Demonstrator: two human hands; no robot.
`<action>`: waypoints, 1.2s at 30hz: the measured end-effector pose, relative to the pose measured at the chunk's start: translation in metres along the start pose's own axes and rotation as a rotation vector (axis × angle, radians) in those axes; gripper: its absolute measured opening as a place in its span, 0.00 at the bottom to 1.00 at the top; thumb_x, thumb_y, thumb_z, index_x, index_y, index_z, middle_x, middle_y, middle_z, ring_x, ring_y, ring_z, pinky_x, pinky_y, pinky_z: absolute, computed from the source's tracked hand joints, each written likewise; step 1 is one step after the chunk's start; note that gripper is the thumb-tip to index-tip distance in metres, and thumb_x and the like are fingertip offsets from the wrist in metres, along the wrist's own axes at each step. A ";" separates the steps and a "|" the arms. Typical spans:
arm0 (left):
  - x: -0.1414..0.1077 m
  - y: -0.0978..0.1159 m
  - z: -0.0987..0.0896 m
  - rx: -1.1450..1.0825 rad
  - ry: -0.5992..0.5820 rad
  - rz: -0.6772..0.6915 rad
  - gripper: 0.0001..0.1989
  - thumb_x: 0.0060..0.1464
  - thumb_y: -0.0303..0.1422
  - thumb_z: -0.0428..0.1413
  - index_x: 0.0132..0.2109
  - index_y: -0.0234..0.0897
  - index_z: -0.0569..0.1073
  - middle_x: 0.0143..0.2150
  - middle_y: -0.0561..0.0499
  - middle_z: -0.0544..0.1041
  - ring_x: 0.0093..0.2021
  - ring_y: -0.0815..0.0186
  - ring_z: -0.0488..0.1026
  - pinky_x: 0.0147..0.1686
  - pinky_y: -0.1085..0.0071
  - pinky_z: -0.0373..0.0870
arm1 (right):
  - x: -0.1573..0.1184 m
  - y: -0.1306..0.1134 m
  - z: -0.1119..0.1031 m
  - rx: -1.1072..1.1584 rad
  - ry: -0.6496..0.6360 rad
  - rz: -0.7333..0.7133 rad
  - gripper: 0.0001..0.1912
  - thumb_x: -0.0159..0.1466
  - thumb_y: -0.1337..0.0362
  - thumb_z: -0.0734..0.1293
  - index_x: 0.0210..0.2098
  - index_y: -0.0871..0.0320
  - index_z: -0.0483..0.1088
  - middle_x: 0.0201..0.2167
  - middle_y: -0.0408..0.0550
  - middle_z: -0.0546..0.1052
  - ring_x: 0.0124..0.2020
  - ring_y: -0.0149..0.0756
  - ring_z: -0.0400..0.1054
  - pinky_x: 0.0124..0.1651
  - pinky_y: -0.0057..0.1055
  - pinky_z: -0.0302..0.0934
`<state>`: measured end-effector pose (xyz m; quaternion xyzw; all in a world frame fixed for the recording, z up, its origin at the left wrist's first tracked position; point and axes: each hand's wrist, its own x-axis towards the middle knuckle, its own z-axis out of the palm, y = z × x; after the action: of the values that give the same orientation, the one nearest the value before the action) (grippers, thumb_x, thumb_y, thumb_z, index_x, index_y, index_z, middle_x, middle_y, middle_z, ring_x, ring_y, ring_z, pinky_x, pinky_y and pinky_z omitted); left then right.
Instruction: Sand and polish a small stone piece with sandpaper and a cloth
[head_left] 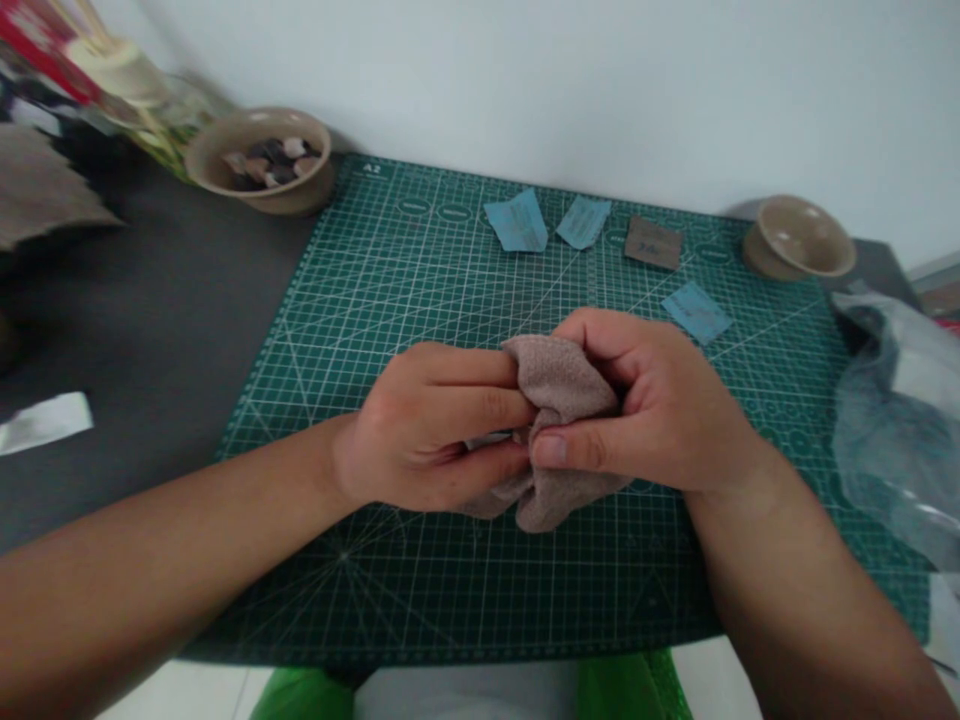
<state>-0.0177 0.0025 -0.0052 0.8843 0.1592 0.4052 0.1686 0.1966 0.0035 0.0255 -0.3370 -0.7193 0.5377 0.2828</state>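
A pinkish-brown cloth is bunched up between my two hands, above the green cutting mat. My left hand has its fingers closed on the cloth's left side. On the other side, my right hand grips the cloth, its thumb pressed against the front folds. Something small may be inside the folds near the fingertips, but it is too hidden to make out.
A bowl of dark and pale pieces stands back left, a smaller bowl back right. Blue papers and a brown square lie behind my hands. Clear plastic is at the right, a white strip at the left.
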 end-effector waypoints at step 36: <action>-0.002 0.009 0.003 -0.122 0.171 -0.193 0.07 0.57 0.31 0.65 0.41 0.36 0.75 0.31 0.52 0.78 0.27 0.72 0.75 0.27 0.78 0.73 | 0.000 0.002 -0.006 0.148 0.026 0.049 0.13 0.55 0.68 0.75 0.38 0.57 0.71 0.34 0.41 0.76 0.34 0.32 0.70 0.35 0.26 0.65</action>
<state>-0.0154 -0.0069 -0.0051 0.8153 0.2326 0.4697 0.2462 0.2014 0.0077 0.0256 -0.3399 -0.6654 0.5916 0.3030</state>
